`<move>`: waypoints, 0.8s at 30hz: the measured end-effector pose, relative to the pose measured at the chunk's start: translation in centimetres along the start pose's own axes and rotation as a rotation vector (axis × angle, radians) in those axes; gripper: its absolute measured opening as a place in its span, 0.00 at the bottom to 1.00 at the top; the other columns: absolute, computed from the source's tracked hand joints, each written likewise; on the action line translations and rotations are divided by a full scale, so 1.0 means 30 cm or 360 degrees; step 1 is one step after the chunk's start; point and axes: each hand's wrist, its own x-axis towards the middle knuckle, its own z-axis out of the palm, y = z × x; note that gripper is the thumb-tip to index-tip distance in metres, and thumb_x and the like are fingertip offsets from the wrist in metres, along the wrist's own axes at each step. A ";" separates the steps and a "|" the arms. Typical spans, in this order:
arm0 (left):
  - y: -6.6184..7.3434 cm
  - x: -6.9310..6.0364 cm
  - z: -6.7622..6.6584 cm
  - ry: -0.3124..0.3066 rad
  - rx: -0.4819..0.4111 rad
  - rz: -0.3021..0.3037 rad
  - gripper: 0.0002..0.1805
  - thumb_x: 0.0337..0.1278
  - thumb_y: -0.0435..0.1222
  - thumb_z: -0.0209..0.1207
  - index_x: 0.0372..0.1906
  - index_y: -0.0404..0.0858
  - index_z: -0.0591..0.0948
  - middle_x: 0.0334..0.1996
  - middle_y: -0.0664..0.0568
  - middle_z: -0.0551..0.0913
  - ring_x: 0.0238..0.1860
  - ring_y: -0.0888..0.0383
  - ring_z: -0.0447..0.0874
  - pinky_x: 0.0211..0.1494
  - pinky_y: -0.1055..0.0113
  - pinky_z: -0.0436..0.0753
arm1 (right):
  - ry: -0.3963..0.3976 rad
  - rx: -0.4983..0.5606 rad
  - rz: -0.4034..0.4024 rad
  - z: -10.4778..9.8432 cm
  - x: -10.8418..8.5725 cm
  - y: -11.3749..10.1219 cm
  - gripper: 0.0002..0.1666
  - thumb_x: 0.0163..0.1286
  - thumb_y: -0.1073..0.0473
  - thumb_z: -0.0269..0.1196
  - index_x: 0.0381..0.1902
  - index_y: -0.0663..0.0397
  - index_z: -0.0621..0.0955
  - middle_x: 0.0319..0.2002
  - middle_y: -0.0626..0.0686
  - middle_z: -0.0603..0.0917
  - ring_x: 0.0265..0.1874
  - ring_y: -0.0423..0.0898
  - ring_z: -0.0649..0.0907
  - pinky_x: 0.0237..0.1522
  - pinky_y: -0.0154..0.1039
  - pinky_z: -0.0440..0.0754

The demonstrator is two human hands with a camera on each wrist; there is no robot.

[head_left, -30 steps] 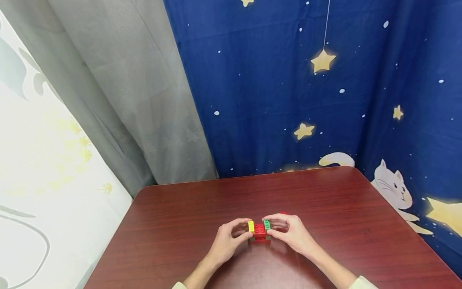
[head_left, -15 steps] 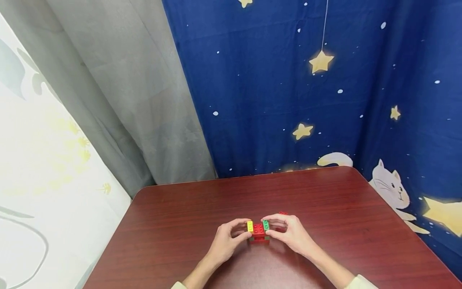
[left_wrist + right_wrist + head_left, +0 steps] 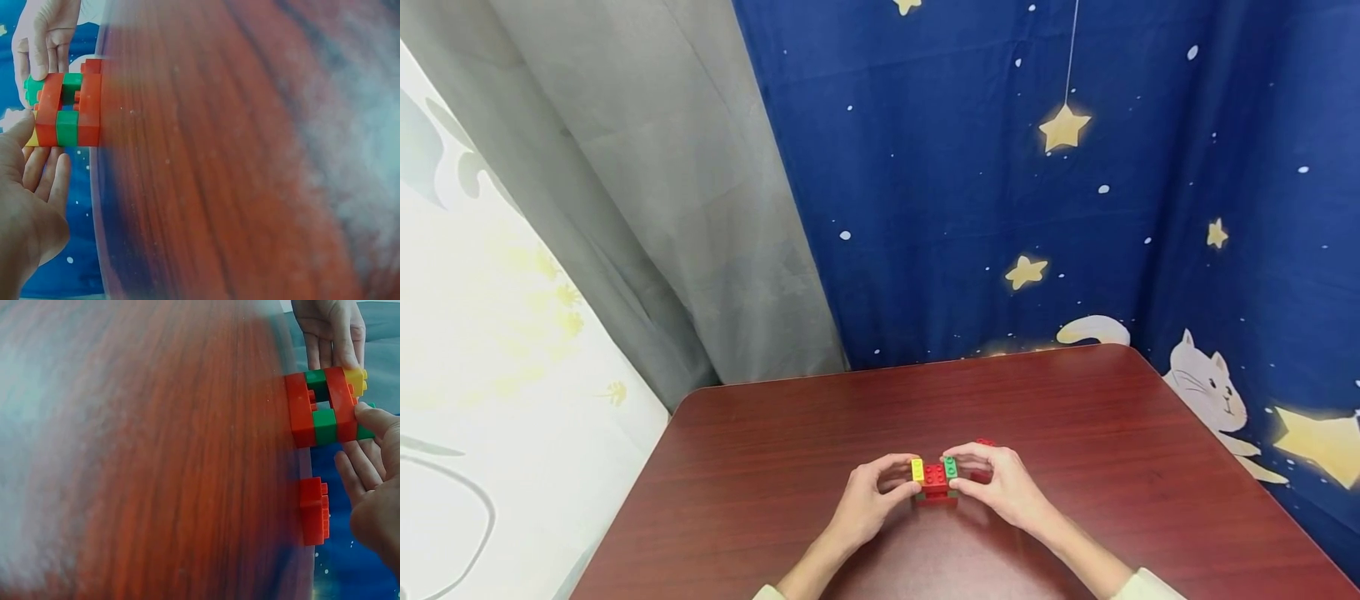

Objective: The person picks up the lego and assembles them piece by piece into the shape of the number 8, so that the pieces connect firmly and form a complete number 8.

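On the table stands a small tower of toy building bricks. A lower red brick (image 3: 300,411) carries two green bricks (image 3: 67,128) (image 3: 324,427) at its ends, with a gap between them. Across these lies an upper red brick (image 3: 934,476). A yellow brick (image 3: 917,470) sits on its left end, pinched between thumb and fingers of my left hand (image 3: 860,502). At the right end, thumb and fingers of my right hand (image 3: 1013,490) pinch a small green brick (image 3: 951,467). Whether these two top bricks are pressed fully down cannot be told.
A loose red brick (image 3: 312,511) stands on the brown wooden table (image 3: 790,433), just behind my right hand and partly hidden by it in the head view. Grey (image 3: 625,183) and blue starry curtains (image 3: 925,183) hang beyond the table's far edge.
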 end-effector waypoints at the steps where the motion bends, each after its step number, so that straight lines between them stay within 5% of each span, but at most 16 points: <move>1: 0.001 0.000 0.000 0.0003 -0.0013 0.0003 0.19 0.64 0.31 0.72 0.60 0.37 0.86 0.52 0.47 0.90 0.54 0.52 0.90 0.54 0.68 0.88 | -0.0001 0.0006 0.0004 0.001 0.001 0.001 0.20 0.65 0.63 0.78 0.54 0.57 0.87 0.50 0.53 0.91 0.49 0.48 0.91 0.53 0.56 0.88; 9: 0.002 0.007 0.007 0.0041 0.0025 0.0099 0.20 0.60 0.28 0.74 0.57 0.37 0.87 0.50 0.47 0.91 0.53 0.49 0.90 0.55 0.62 0.89 | -0.0024 0.0078 0.0037 -0.002 0.010 -0.006 0.20 0.64 0.64 0.78 0.53 0.61 0.87 0.48 0.56 0.91 0.47 0.48 0.91 0.51 0.53 0.89; 24: 0.022 0.017 0.001 -0.0005 0.0304 0.0068 0.19 0.58 0.33 0.77 0.54 0.38 0.87 0.45 0.50 0.92 0.46 0.58 0.92 0.50 0.69 0.89 | -0.0104 0.0022 0.0137 -0.007 0.018 -0.021 0.21 0.62 0.66 0.79 0.53 0.64 0.87 0.46 0.56 0.91 0.46 0.48 0.91 0.51 0.49 0.90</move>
